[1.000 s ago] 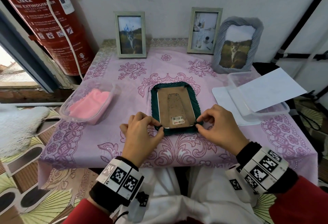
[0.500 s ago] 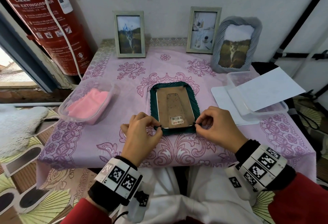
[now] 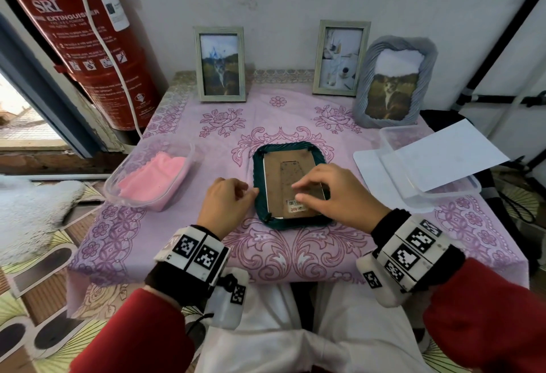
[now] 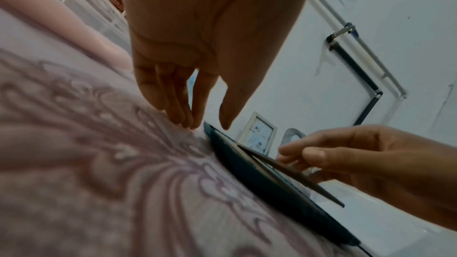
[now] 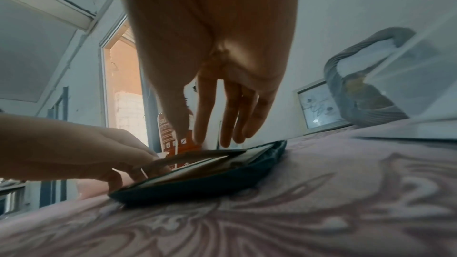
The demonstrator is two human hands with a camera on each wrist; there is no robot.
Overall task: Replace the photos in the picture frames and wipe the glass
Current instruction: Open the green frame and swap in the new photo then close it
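Green frame (image 3: pixel 291 222) lies face down on the tablecloth (image 3: pixel 183 225). Right hand (image 3: pixel 339 195) – fingers extended, relaxed – rests on the backing board (image 3: pixel 283 171). Left hand (image 3: pixel 226 205) loosely curled beside the frame's left edge, gripping nothing

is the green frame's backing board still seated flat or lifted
Lifted: the backing board tilts up off the green frame at one edge, under the right hand.

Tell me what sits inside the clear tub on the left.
The clear tub holds a folded pink cloth. Whatever lies beneath the cloth is covered.
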